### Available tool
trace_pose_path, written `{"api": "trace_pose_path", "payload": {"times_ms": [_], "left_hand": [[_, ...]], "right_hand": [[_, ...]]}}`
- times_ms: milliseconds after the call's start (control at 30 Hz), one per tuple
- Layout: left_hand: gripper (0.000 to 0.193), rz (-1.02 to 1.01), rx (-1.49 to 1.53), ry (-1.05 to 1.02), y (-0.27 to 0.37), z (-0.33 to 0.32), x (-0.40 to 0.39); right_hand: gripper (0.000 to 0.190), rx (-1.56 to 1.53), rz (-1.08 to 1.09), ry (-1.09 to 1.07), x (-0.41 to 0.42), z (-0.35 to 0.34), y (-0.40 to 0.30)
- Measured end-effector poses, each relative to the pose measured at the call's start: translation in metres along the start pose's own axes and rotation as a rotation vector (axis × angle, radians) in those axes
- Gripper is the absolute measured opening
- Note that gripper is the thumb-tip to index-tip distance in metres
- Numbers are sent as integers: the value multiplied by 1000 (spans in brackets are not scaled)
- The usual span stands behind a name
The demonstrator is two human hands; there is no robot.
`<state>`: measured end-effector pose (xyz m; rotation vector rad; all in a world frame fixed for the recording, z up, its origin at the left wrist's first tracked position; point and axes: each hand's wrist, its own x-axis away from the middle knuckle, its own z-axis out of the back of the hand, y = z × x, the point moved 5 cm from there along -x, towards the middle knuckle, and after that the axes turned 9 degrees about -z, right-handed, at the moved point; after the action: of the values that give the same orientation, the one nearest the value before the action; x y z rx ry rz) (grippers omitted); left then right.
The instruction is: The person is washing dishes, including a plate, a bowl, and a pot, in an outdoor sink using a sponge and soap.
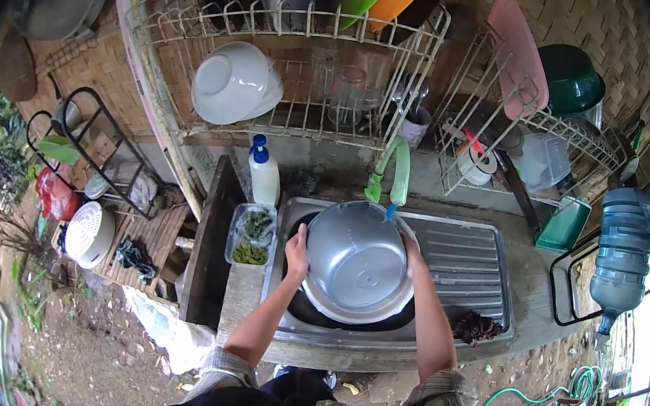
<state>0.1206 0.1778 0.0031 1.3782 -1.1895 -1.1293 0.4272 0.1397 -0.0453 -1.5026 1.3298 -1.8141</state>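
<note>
Both my hands hold a silver-grey basin (356,249) over the sink, under the green-sleeved faucet (400,173) with its blue tip. My left hand (297,253) grips the left rim, thumb up. On the opposite side my right hand (410,253) holds the edge, its fingers partly hidden. Beneath the silver basin sits a white basin (341,314), of which mostly the lower rim shows. The stainless steel sink (285,327) surrounds them, with a ribbed drainboard (467,263) on its right. Whether water is running is hard to tell.
Left of the sink are a tray of scouring pads (252,237) and a white pump bottle (263,177). A dark cloth (478,328) lies at the drainboard's corner. Wire dish racks (285,131) hang behind, holding white bowls (233,83). A blue water jug (623,252) stands inverted at right.
</note>
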Motion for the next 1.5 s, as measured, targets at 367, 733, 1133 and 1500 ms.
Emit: {"api": "trace_pose_path", "payload": {"times_ms": [367,733,1133,1500], "left_hand": [[48,-152,-111,361,5,11,35],[51,-69,-19,392,-2,19,34],[52,90,-72,88,-10,-2,32],[49,102,31,288,-19,10,29]], "right_hand": [[34,1436,1205,709,118,-191,-85],[25,1040,1406,119,149,-198,-98],[32,821,462,-40,103,-155,-110],[27,1477,1155,694,135,-187,-71]]}}
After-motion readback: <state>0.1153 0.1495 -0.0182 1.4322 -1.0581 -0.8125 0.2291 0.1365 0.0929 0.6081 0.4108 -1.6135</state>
